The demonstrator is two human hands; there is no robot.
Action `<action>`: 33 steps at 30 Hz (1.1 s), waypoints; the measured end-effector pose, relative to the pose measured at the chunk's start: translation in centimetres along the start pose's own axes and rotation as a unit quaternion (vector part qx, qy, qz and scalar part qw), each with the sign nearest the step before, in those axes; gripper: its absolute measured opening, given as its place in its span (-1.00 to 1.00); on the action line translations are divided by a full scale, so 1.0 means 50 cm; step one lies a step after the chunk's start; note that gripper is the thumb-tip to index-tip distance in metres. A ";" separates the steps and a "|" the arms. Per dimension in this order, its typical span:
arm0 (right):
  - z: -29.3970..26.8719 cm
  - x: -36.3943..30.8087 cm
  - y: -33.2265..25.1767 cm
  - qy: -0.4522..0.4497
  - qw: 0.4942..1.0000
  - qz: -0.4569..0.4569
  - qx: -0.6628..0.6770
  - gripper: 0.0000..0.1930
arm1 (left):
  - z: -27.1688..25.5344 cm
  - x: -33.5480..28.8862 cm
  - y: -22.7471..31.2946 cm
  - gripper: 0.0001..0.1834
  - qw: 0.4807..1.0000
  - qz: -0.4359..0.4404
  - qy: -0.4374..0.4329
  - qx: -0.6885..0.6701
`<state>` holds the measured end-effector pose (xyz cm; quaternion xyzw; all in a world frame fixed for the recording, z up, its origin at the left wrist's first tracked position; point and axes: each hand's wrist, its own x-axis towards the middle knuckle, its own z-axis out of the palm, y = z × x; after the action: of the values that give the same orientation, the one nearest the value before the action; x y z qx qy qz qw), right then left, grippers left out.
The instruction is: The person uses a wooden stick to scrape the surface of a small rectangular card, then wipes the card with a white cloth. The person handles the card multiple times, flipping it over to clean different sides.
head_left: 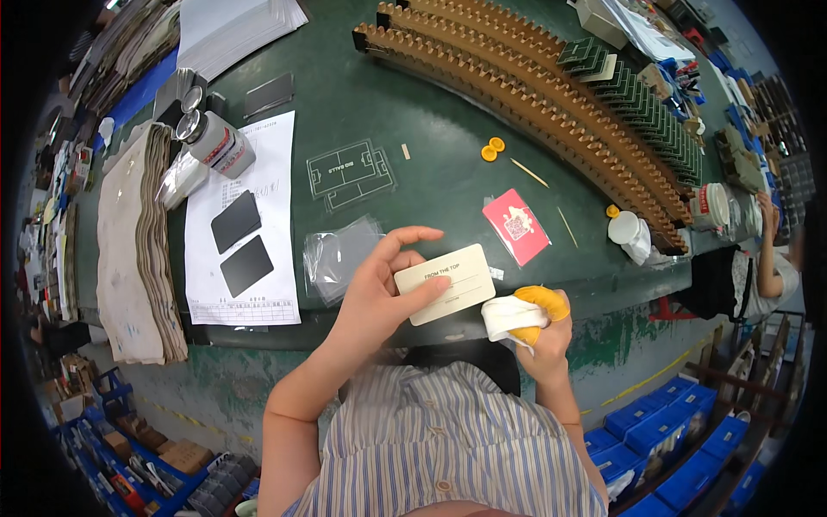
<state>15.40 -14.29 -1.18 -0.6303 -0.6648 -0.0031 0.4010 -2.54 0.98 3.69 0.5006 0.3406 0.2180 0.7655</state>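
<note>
My left hand (379, 289) pinches a cream card (445, 284) with rounded corners and dark print, thumb on its face. Close to the card's right edge, my right hand (548, 345) grips a folded white cloth (506, 317); yellow finger cots (541, 302) cover some of its fingers. Whether the cloth touches the card I cannot tell. Beside my left hand lies a stack of transparent plastic sleeves (340, 258). Farther off is a dark green card with white lines (353, 175). A pink card (517, 227) lies beyond my right hand.
Slotted wooden racks (517, 95) with green cards cross the back right. Yellow finger cots (491, 151), wooden sticks (529, 173) and a white bottle (629, 231) sit nearby. Left are black cards (247, 266) on a paper sheet (202, 293), a metal can (220, 145) and cloths (129, 250).
</note>
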 end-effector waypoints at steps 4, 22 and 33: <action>0.005 -0.015 -0.001 0.043 0.998 0.035 0.020 -0.72 | -0.002 0.001 -0.003 -0.50 1.000 0.012 0.010 -0.001; 0.039 0.008 -0.033 -0.006 1.000 -0.016 -0.001 -0.56 | 0.002 -0.001 -0.022 -0.52 0.999 0.037 0.006 0.027; 0.038 0.013 -0.024 -0.001 0.998 -0.034 -0.044 -0.65 | 0.001 -0.001 -0.016 -0.49 1.000 0.023 0.008 0.008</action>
<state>13.46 -13.00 -1.53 -0.6241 -0.6856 -0.0458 0.3721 -2.53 0.59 2.97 0.5128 0.3369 0.2367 0.7534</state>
